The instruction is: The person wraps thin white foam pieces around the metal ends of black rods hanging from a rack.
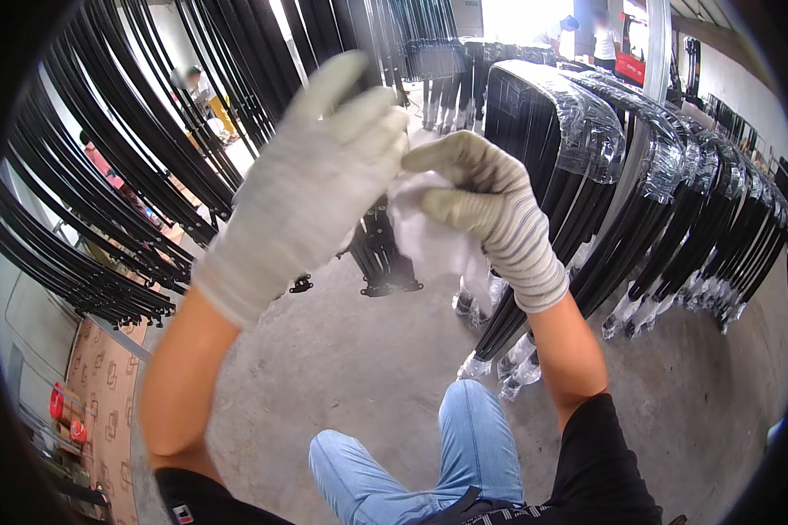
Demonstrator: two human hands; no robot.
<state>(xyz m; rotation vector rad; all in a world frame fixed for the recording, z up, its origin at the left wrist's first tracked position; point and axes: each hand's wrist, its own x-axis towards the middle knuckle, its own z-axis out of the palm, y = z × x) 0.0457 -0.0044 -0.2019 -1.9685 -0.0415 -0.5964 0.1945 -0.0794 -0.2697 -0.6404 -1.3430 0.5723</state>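
Note:
In front of me, both hands are raised close together in light work gloves. Between two gloved fingers, my right hand [490,201], in a striped knit glove, pinches a thin white, slightly see-through piece of material [429,232]. That piece hangs down in loose folds; whether it is cloth or plastic film is unclear. Back side toward me, my left hand [315,166] touches the right fingertips. One of its fingers sticks up while the others bend toward the white piece. The left thumb and whatever those fingers grip are hidden, and this hand looks slightly blurred.
Long black bars [105,166] hang in rows at the left. Toward the right stands a rack of curved black frames [578,131], wrapped in clear film at tops and ends. More dark parts [390,262] hang behind my hands. Several other people are in the background.

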